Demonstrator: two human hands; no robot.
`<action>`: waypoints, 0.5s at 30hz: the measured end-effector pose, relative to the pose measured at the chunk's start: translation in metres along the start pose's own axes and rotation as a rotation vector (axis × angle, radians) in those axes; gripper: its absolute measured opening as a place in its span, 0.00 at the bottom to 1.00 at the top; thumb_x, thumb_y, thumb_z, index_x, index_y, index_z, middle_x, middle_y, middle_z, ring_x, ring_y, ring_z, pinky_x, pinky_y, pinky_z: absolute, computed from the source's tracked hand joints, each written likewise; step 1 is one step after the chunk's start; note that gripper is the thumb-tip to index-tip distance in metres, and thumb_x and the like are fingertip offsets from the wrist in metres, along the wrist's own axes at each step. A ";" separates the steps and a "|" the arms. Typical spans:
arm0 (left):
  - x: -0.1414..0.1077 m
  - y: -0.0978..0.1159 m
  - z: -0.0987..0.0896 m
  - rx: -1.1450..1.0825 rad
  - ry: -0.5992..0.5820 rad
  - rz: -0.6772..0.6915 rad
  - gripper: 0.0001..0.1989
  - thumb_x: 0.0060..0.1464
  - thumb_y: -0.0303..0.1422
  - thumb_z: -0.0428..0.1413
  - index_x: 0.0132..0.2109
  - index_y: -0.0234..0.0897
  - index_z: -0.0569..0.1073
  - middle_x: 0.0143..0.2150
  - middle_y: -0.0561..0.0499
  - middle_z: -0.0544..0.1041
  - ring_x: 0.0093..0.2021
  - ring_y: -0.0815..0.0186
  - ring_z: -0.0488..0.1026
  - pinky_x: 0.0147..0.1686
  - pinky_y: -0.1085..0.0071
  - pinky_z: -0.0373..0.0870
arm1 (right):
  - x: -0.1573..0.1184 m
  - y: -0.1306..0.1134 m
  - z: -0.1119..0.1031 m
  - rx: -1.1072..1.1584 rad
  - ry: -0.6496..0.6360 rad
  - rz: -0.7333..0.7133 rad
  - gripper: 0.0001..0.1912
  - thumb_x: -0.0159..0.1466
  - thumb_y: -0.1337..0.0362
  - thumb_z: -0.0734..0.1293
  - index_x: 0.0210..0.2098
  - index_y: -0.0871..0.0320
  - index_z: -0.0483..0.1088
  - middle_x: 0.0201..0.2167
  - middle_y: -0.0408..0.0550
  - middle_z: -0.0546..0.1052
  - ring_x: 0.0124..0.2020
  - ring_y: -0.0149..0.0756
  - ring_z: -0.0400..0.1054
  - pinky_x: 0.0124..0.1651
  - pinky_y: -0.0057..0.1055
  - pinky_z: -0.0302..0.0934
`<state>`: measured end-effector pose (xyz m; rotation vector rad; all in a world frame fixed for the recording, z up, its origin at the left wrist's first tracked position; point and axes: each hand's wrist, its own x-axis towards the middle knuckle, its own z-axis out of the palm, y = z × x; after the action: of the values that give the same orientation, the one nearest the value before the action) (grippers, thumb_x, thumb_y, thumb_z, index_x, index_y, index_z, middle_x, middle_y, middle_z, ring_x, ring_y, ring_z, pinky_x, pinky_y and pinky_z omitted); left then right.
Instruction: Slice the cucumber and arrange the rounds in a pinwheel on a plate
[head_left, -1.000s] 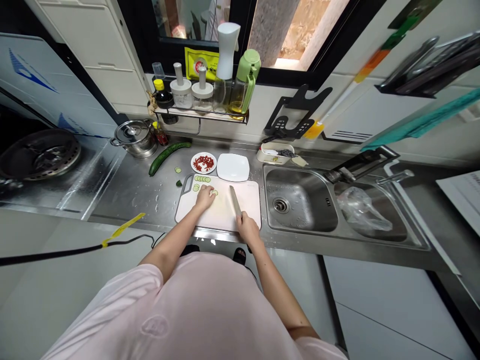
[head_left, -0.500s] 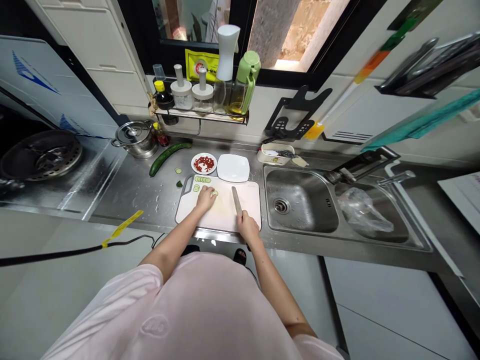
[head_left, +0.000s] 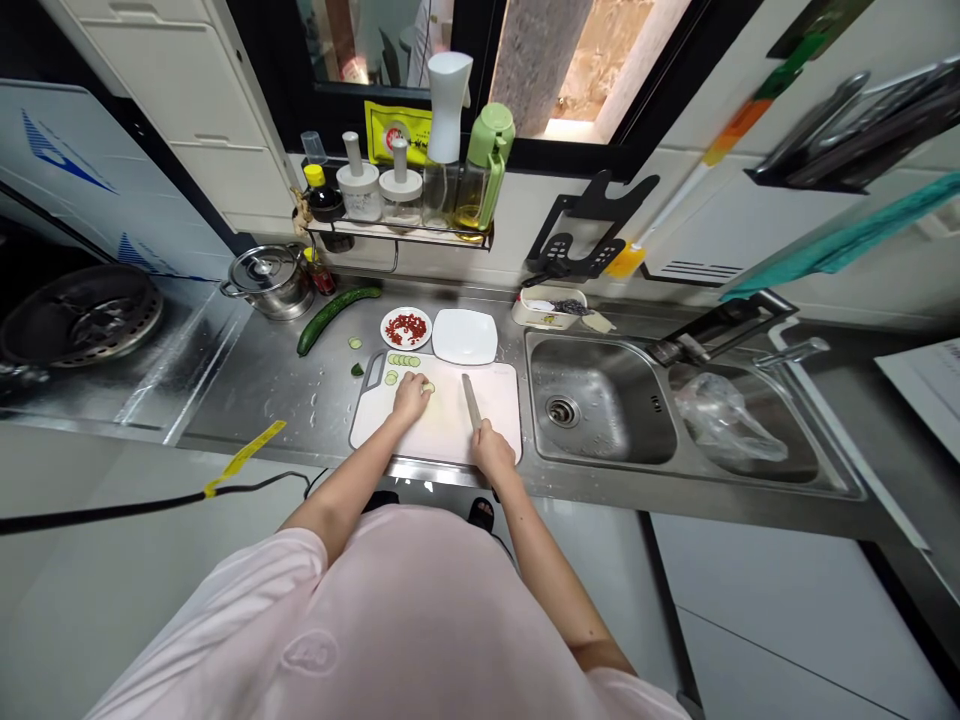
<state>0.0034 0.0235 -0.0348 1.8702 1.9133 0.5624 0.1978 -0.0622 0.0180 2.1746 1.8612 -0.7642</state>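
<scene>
Over the board [head_left: 446, 442] on the counter [head_left: 281, 390], the left hand [head_left: 409, 398] holds a cucumber piece [head_left: 428, 387], the right hand [head_left: 492, 449] grips a knife [head_left: 470, 400]

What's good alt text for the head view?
A person's right hand holds a knife and the left hand touches a green slice at a cutting board. Beyond it are a plate of red pieces and a white dish.

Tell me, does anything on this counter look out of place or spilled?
Slightly: a pale green slice lies on the steel counter, off the cutting board where similar slices are. A dark green scrap also lies off the board, just to its left. Drops, apparently water, dot the steel. Nothing looks damaged.
</scene>
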 end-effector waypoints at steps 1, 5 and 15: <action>0.001 0.001 -0.001 -0.003 -0.002 -0.010 0.09 0.52 0.30 0.53 0.43 0.39 0.70 0.43 0.46 0.67 0.42 0.62 0.68 0.45 0.68 0.65 | -0.001 -0.001 -0.001 -0.002 -0.004 0.005 0.17 0.68 0.61 0.48 0.50 0.59 0.59 0.40 0.55 0.75 0.42 0.41 0.70 0.40 0.34 0.58; 0.003 0.002 -0.003 -0.041 0.017 -0.026 0.07 0.51 0.30 0.54 0.39 0.38 0.70 0.40 0.47 0.69 0.40 0.64 0.69 0.43 0.69 0.65 | -0.003 -0.003 -0.002 0.002 -0.008 -0.001 0.17 0.68 0.62 0.47 0.50 0.59 0.59 0.40 0.57 0.74 0.42 0.42 0.70 0.40 0.34 0.58; -0.015 0.002 -0.004 -0.275 0.019 -0.101 0.05 0.50 0.35 0.55 0.32 0.38 0.69 0.28 0.54 0.73 0.31 0.69 0.69 0.33 0.74 0.64 | -0.004 -0.005 -0.004 0.000 -0.015 -0.008 0.15 0.67 0.63 0.49 0.49 0.59 0.59 0.39 0.55 0.74 0.42 0.41 0.70 0.40 0.33 0.57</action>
<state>0.0028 0.0085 -0.0304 1.5928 1.8247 0.7694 0.1941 -0.0629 0.0244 2.1569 1.8636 -0.7791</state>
